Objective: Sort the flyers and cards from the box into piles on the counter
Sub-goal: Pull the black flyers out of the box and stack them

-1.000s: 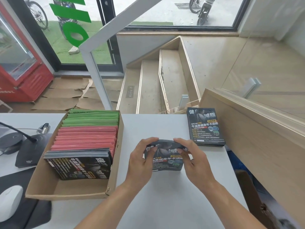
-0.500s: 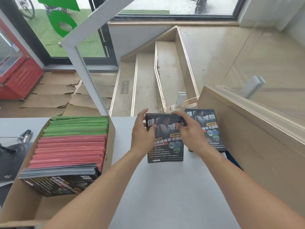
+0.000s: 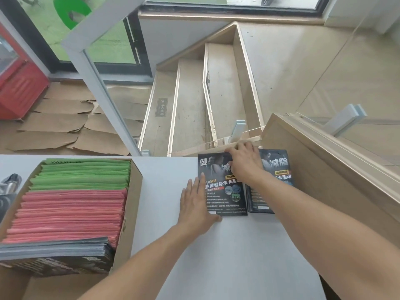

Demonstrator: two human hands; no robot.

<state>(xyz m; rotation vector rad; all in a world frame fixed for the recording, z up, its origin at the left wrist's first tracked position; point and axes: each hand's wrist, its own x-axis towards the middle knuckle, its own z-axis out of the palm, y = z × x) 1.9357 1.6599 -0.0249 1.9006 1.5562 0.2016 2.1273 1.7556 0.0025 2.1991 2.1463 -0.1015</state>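
Both hands lie flat-fingered, left hand [image 3: 195, 204] and right hand [image 3: 245, 162] on the new flyer stack [image 3: 225, 189]; its edges should be squared beside the neighbouring pile [image 3: 279, 169].

The right hand [image 3: 244, 162] covered the top middle of the two dark printed flyer piles [image 3: 225, 191]. The brown cardboard box [image 3: 135, 204] ran off the lower left frame edge. The flyers' small print was unreadable.
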